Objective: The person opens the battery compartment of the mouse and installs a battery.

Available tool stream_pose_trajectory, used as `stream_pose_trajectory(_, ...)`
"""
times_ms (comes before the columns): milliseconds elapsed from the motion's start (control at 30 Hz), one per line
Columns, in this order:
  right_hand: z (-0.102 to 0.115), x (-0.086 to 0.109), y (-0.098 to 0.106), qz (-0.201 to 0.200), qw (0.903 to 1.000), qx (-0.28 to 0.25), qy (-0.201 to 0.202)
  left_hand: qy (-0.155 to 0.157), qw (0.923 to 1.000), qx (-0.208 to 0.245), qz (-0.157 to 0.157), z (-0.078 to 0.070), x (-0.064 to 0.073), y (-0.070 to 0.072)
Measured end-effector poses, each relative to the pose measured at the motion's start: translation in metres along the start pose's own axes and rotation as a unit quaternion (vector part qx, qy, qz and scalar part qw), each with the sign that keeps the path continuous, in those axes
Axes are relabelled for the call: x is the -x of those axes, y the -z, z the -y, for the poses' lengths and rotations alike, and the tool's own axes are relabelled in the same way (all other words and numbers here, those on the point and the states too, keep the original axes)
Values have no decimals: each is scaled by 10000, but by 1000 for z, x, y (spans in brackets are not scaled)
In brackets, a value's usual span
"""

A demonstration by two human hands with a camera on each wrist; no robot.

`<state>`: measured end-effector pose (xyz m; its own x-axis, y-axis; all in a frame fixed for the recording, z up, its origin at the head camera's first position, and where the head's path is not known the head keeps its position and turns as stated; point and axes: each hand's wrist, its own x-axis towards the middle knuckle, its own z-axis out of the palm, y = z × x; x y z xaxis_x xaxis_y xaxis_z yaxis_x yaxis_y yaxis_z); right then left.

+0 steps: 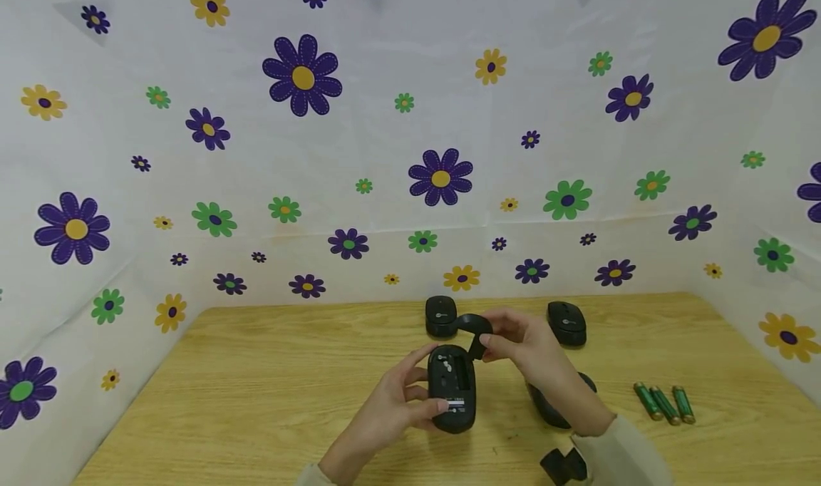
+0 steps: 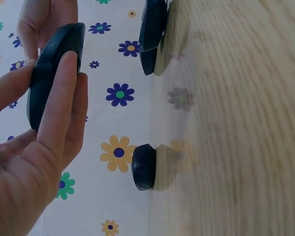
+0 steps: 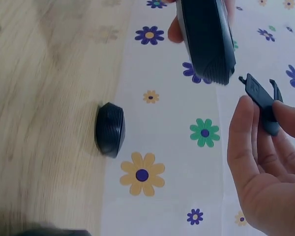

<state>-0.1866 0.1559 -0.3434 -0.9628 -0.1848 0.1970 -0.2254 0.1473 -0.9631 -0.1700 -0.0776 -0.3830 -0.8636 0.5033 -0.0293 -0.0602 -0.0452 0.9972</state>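
Observation:
My left hand (image 1: 391,400) holds a black computer mouse (image 1: 452,418) above the table, fingers along one side and thumb on the underside. That underside faces the head camera, with its label and an uncovered battery slot. Just beyond its upper right edge, my right hand (image 1: 532,350) pinches a curved black battery cover (image 1: 474,323) between thumb and fingers. In the right wrist view the cover (image 3: 260,103) is apart from the mouse (image 3: 204,39), and small tabs show at its end.
On the wooden table (image 1: 288,372), one black mouse (image 1: 440,315) stands at the back and another mouse (image 1: 567,322) at back right. A third mouse (image 1: 546,406) is partly under my right forearm. Three green batteries (image 1: 664,405) lie at right; a black piece (image 1: 563,466) lies near the sleeve.

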Motion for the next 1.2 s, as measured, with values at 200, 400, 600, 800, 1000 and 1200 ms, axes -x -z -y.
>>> stream_pose_trajectory(200, -6, -8, 9, 97, 9996, 194, -184, -147, 9998, -145, -66, 1, 0, 5)
stream_pose_trajectory(400, -12, -14, 17, 254, 9962, 615, -559, -236, 9993, -223, -171, -2, 0, 10)
stream_pose_trajectory(600, -17, -21, 25, 572, 9916, 973, -632, -304, 9992, -182, -174, -5, 1, 13)
stream_pose_trajectory(800, -19, -29, 33, 983, 9826, 1480, -532, -308, 9993, -135, -185, -7, 2, 14)
stream_pose_trajectory(1000, -21, -36, 36, 1384, 9737, 1739, -504, -325, 9992, -120, -206, -8, 3, 15)
stream_pose_trajectory(1200, -26, -42, 32, 1689, 9628, 2082, -337, -334, 9991, -142, -236, -8, 5, 16)
